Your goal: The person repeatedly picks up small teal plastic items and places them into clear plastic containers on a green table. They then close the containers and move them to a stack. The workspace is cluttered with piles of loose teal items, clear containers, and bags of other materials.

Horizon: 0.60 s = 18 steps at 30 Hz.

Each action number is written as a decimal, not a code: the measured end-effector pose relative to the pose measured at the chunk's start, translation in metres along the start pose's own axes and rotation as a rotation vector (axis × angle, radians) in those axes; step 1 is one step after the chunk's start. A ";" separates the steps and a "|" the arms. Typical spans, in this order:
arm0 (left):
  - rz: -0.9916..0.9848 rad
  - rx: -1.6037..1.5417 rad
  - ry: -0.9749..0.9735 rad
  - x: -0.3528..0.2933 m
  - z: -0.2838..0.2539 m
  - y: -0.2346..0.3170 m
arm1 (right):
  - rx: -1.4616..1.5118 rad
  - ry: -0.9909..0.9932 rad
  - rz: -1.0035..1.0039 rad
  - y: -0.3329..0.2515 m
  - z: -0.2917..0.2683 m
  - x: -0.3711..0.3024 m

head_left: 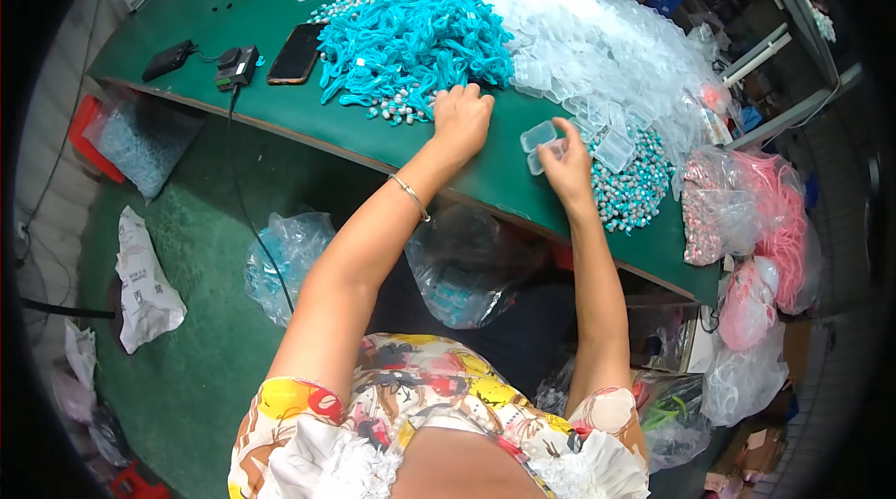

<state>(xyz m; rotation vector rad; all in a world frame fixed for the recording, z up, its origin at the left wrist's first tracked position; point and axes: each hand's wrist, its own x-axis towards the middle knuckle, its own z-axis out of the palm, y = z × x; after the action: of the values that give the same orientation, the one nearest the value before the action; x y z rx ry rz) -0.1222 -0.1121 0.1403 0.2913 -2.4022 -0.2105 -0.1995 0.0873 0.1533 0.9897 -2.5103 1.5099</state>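
Note:
My left hand (462, 121) is closed, fingers curled down at the near edge of a heap of bundled teal cords (420, 37); whatever is in its fingers is hidden. Small grey-and-teal pieces (401, 107) lie beside it at the foot of the heap. To its right, my right hand (569, 168) grips a small clear plastic case (537, 137), opened out, between thumb and fingers. Close by that hand spreads a pile of small teal-and-white pieces (635, 177). Behind it, a large mound of clear plastic cases (579, 28) covers the back of the green table (271, 121).
A phone (295, 54) and a small black device (236, 67) with a cable lie left of the cords. Bags of pink cords (779, 228) hang past the right edge. Under the table are plastic bags (289, 266); a white sack (145, 280) stands on the floor.

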 end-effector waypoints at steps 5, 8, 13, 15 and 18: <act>0.050 -0.032 0.021 -0.002 0.000 -0.001 | -0.376 -0.046 0.051 -0.029 0.000 -0.030; 0.047 -0.088 -0.024 -0.023 -0.019 0.006 | -0.457 -0.100 0.056 -0.043 -0.003 -0.039; -0.052 -0.224 -0.072 -0.036 -0.029 0.006 | -0.486 0.140 -0.214 -0.012 -0.034 -0.025; -0.103 -0.270 -0.079 -0.035 -0.026 0.004 | -0.713 0.158 -0.227 0.004 -0.056 -0.014; -0.137 -0.289 -0.083 -0.038 -0.028 0.003 | -0.945 0.069 -0.141 0.009 -0.065 -0.008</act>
<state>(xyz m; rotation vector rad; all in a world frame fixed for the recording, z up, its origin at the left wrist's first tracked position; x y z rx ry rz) -0.0766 -0.1009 0.1378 0.3178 -2.3940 -0.6363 -0.2162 0.1466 0.1772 0.8580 -2.5340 0.2012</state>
